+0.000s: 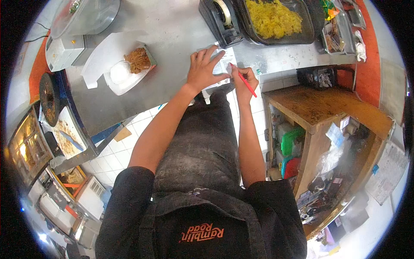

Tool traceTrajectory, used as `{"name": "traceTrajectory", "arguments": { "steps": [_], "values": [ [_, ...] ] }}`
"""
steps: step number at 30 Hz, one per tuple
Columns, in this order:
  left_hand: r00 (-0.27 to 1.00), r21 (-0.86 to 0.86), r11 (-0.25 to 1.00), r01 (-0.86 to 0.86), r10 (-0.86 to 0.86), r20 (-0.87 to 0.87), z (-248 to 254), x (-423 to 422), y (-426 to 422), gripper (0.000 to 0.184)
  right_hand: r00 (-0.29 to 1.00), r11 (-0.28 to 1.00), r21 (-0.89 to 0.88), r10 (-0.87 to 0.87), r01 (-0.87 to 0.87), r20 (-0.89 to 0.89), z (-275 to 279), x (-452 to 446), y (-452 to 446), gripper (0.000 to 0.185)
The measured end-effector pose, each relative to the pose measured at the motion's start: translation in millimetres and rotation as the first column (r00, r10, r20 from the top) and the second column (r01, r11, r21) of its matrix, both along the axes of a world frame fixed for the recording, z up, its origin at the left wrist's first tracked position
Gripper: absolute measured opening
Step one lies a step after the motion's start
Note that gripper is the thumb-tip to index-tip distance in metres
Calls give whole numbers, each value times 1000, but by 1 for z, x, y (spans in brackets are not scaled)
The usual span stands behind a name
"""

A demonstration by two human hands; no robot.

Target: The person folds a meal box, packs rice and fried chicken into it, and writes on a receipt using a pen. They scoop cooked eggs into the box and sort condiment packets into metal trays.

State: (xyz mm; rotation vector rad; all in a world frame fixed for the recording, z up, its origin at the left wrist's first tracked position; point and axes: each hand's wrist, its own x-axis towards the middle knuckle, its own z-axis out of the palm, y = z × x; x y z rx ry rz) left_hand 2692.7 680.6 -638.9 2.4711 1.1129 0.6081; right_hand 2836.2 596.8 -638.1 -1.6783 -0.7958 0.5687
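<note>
My right hand grips a red pen, its tip over a small printed paper slip at the front edge of the metal table. Spread flat, the fingers of my left hand lie along the slip's left side and press on it. Just beyond the slip stands a black tape dispenser with a roll of tape. To the left sits an opened white paper food box, holding a mound of white rice and a brown fried piece, which looks like chicken.
A black tray of yellow crumbly food is at the back right, near a clear container of packets. A white boxy device stands at the far left. Below on the right is a wooden cabinet with cluttered shelves.
</note>
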Motion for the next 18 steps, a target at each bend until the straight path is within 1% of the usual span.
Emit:
{"name": "traceTrajectory", "arguments": {
  "steps": [1, 3, 7, 9, 10, 12, 13, 14, 15, 16, 17, 18],
  "values": [
    [1000, -17, 1000, -1, 1, 4, 1, 0, 0, 78, 1000, 1000, -1, 1, -1, -1, 1, 0, 0, 21],
    [1000, -34, 999, -3, 3, 9, 1, 1, 0, 78, 991, 999, 12, -36, 38, -127, 3, 2, 2, 22],
    [1000, -33, 999, -1, 1, 2, -2, 0, 0, 80, 982, 998, 30, -42, 48, -183, -5, 6, -1, 19],
    [1000, -30, 1000, 0, 0, 8, -1, 0, 0, 81, 972, 995, 91, -26, 48, -234, -9, 10, -1, 12],
    [1000, -54, 999, -3, 3, 1, 0, 0, 0, 83, 972, 995, 91, -26, 48, -233, -7, 13, -1, 12],
    [1000, -73, 997, -10, 9, -6, 1, 0, 3, 86, 932, 981, 93, -129, 170, -338, 1, 23, 5, 8],
    [1000, -57, 998, -17, 17, 11, 0, 0, 2, 87, 932, 981, 91, -129, 169, -340, 7, 34, 8, 8],
    [999, -42, 999, -20, 21, 29, -1, 1, 1, 88, 994, 996, 89, 16, -26, 104, 14, 48, 11, 10],
    [1000, -46, 999, -12, 13, 28, -1, 1, 0, 88, 838, 981, -2, 168, -196, 520, 19, 60, 14, 14],
    [1000, -61, 998, -16, 17, 21, 0, 1, 0, 89, 791, 962, -25, 239, -273, 563, 22, 68, 18, 27],
    [1000, -72, 997, -18, 20, 16, 1, 2, 2, 89, 792, 965, -25, 230, -263, 566, 26, 75, 24, 27],
    [1000, -72, 997, -7, 9, 21, 1, 2, 2, 89, 677, 926, -136, 352, -352, 647, 28, 82, 30, 33]
  ]
}}
